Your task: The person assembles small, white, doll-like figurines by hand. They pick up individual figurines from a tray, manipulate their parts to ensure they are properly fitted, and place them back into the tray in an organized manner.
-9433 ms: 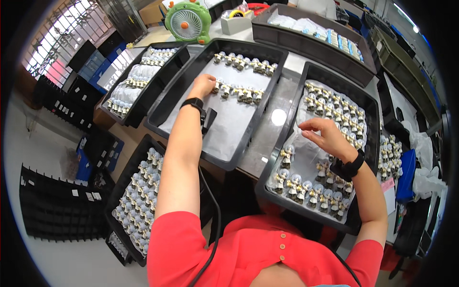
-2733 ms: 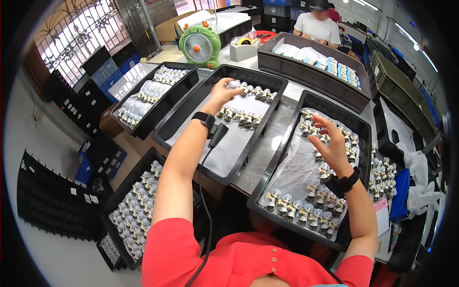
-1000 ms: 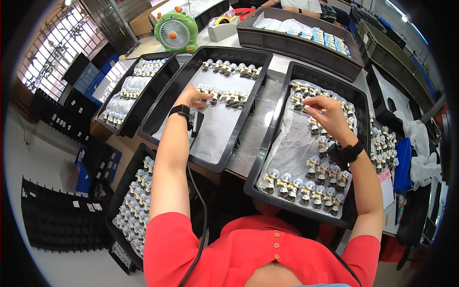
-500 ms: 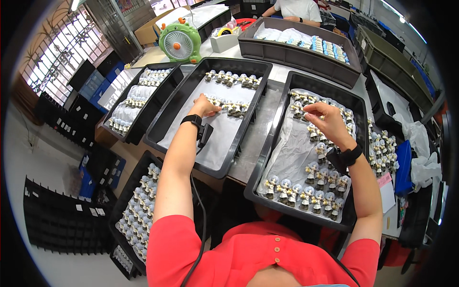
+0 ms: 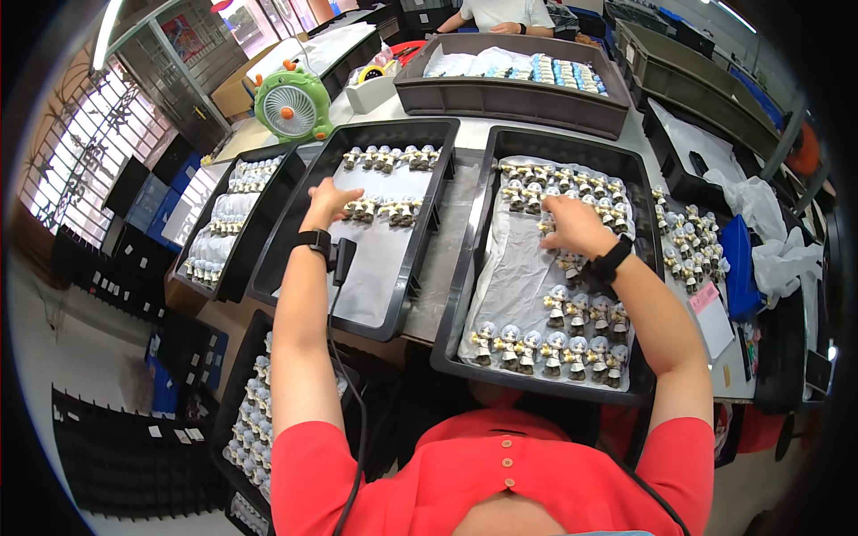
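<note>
My left hand (image 5: 331, 202), fingers apart, hovers at the left end of the second row of small figurines (image 5: 399, 213) in the middle black tray (image 5: 400, 284). These have pale blue-grey hair, white-and-gold clothes and dark bases. I see nothing in that hand. Over the right black tray (image 5: 465, 268), my right hand (image 5: 579, 229) has its thumb and fingers spread around the left end of a figurine row. A figurine there is partly hidden, and whether the fingers touch it is unclear. Several rows of the same figurines (image 5: 552, 350) stand on the white cloth lining that tray.
Further figurine trays stand at the left (image 5: 234, 223) and lower left (image 5: 253, 402). Behind are a green fan (image 5: 293, 103) and a grey crate (image 5: 509, 96) with blue-and-white pieces. Loose figurines (image 5: 690, 246) and a blue bin (image 5: 740, 268) lie right. A co-worker (image 5: 505, 13) sits opposite.
The view has shifted right. My right hand has moved nearer within the right tray, its fingers going from a pinch to spread. My left hand has lifted its fingers from the row's left end.
</note>
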The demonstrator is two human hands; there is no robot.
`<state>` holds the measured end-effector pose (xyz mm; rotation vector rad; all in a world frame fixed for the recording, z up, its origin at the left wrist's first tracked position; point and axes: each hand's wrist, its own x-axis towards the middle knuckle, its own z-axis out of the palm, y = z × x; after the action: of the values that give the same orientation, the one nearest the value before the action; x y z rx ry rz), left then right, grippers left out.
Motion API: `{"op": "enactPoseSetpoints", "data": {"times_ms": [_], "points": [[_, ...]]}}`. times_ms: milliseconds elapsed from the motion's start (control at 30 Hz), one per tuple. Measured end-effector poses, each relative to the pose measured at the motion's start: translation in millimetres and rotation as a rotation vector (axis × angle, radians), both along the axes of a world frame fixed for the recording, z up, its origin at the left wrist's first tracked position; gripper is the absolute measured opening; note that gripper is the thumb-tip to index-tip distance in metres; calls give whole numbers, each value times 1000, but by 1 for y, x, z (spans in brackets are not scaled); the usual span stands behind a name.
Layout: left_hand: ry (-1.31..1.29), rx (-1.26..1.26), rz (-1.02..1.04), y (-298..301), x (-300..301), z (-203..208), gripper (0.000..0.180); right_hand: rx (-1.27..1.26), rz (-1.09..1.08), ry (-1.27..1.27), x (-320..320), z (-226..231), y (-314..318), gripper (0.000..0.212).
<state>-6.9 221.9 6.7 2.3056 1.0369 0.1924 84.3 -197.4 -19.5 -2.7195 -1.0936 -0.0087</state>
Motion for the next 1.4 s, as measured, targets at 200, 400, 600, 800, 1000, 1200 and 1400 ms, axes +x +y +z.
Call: {"op": "enactPoseSetpoints", "data": {"times_ms": [200, 400, 600, 800, 1000, 1200, 1400], "points": [[-396, -309, -506, -109, -2, 79, 62, 104, 17, 54, -1, -2, 1, 42], [-465, -362, -830, -198, 16, 44, 44, 419, 56, 343, 12, 9, 5, 44], [-434, -532, -786, -205, 24, 10, 42, 140, 305, 127, -5, -14, 12, 62], [-443, -622, -795, -206, 14, 14, 45, 572, 277, 128, -16, 22, 22, 72], [-621, -1119, -944, -222, 3, 27, 55, 927, 324, -136, -40, 61, 25, 84], [-744, -1026, -957, -234, -4, 36, 53, 947, 339, -122, -42, 56, 27, 91], [-750, -1006, -926, -235, -7, 38, 49, 887, 334, -128, -45, 59, 23, 93]]}}
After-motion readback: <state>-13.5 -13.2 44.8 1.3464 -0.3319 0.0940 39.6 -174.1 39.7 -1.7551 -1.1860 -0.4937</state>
